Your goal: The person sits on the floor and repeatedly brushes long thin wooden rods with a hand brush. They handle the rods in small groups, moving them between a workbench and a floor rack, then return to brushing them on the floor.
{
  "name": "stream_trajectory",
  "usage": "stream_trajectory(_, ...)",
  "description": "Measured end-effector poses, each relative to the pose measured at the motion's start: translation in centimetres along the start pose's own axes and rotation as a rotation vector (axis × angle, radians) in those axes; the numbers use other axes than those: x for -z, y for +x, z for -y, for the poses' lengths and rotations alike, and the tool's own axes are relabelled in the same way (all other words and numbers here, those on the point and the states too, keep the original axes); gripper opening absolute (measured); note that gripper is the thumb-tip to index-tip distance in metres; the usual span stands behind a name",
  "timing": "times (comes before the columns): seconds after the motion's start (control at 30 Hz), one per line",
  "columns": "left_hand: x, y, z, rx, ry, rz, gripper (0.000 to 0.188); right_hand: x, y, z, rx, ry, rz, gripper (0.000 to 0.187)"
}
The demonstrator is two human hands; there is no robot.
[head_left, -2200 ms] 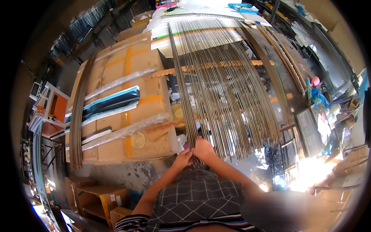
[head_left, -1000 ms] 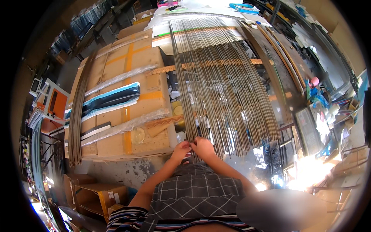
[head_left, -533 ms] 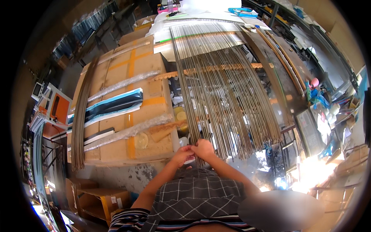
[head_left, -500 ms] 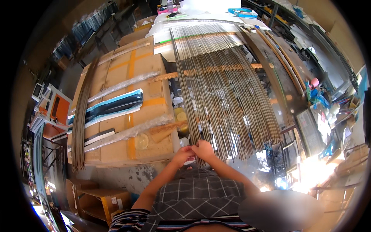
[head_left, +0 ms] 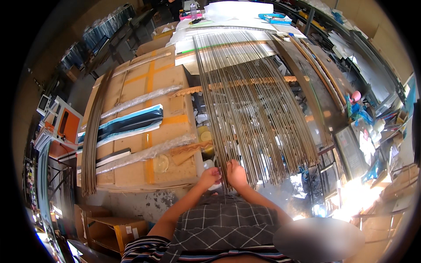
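Note:
Long, thin metal rods lie side by side, running away from me, with their near ends in front of my body. My right hand is closed around the near part of a rod toward the left side of this row. Beside it, my left hand has its fingers curled together at the ends of the leftmost rods; what they pinch is too small to make out. A narrow gap with rod ends separates the two hands. Another bundle of rods rests on the far left, across cardboard boxes.
Wavy-edged wooden strips cross beneath the rods. Flat cardboard boxes on the left carry bubble-wrap rolls and a black-and-blue plastic package. A wide metal strip lies right of the rods. A blue tray sits at the back.
My hands, together before, have moved slightly apart. The right one has shifted a little to the right along the rod ends; the left has stayed nearly in place.

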State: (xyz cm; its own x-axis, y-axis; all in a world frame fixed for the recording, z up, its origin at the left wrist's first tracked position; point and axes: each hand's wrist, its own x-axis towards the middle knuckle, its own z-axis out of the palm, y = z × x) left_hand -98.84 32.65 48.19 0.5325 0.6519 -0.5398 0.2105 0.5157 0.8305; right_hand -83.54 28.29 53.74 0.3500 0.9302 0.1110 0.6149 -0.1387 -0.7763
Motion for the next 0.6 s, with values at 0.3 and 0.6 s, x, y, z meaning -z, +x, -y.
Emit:
stream_trajectory(0.3, -0.7, -0.6, -0.5, 0.089, 0.063, -0.067, 0.022, 0.8, 0.2, -1.2, -0.002, -0.315, 0.155, 0.022)
stream_trajectory(0.6, -0.9, -0.5, 0.5, 0.144, -0.173, -0.089, 0.024, 0.2, 0.7, 0.5, 0.021, -0.312, 0.292, 0.027)
